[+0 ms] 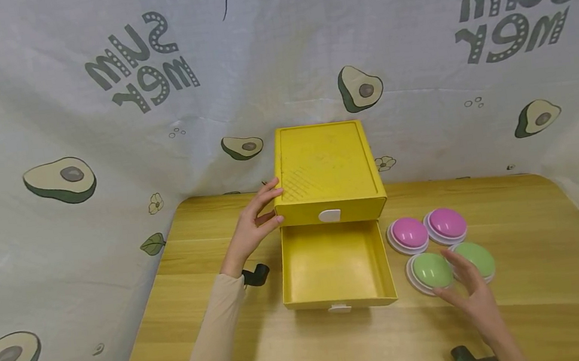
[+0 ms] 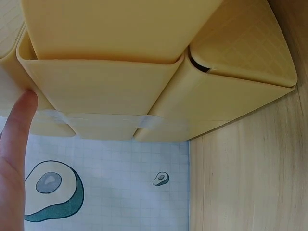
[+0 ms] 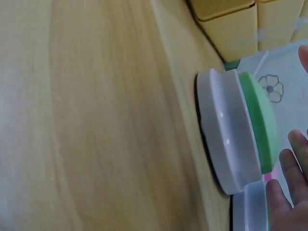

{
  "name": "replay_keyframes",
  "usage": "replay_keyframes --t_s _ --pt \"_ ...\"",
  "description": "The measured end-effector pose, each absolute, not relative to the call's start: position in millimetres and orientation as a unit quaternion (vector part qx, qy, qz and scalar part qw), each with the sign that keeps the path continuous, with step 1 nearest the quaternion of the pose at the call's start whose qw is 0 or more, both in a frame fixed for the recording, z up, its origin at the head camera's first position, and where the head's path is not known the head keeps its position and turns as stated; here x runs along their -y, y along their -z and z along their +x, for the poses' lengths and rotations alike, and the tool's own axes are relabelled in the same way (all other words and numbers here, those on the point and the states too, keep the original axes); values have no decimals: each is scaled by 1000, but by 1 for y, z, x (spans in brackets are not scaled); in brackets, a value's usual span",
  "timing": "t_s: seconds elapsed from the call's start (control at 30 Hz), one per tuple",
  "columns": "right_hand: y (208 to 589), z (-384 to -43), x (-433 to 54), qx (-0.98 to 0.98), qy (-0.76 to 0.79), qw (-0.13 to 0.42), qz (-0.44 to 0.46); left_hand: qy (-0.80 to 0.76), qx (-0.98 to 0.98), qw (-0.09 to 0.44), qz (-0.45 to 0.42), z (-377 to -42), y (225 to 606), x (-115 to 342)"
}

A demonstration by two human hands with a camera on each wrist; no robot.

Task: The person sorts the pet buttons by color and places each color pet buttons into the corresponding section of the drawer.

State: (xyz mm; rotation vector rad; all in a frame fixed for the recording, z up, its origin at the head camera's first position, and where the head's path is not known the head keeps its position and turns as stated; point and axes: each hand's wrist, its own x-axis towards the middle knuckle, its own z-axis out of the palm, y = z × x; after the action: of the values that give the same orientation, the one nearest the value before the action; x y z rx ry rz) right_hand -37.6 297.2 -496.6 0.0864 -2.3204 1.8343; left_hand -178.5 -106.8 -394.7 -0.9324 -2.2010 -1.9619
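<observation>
A yellow drawer box (image 1: 326,173) stands at the back of the wooden table (image 1: 542,294), its lower drawer (image 1: 335,268) pulled out and empty. My left hand (image 1: 254,224) rests with straight fingers against the box's left side; in the left wrist view a fingertip (image 2: 21,113) touches the yellow box (image 2: 144,72). Two pink domes (image 1: 409,233) and two green domes (image 1: 431,270) on white bases sit right of the drawer. My right hand (image 1: 471,290) reaches over the green domes with loosely spread fingers. The right wrist view shows the near green dome (image 3: 243,130) just beside my fingers (image 3: 288,192).
An avocado-print cloth (image 1: 77,176) hangs behind and to the left of the table. A dark strap piece (image 1: 256,275) lies by my left wrist, another (image 1: 466,359) near my right wrist. Bare wood spreads in front of the drawer.
</observation>
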Motion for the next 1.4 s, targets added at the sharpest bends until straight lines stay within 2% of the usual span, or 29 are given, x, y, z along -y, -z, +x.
replay_keyframes --t_s 0.2,0.5,1.1,1.4 --pt "506 -42 -301 803 -587 101 31 634 713 24 -300 -178 395 107" --pt "512 -45 -296 834 -550 47 -18 631 715 28 -299 -178 395 107" --pt "510 -53 -292 858 -512 41 -18 632 714 32 -300 -179 396 107" --pt "512 -53 -295 860 -505 36 -64 634 714 25 -297 -178 395 108"
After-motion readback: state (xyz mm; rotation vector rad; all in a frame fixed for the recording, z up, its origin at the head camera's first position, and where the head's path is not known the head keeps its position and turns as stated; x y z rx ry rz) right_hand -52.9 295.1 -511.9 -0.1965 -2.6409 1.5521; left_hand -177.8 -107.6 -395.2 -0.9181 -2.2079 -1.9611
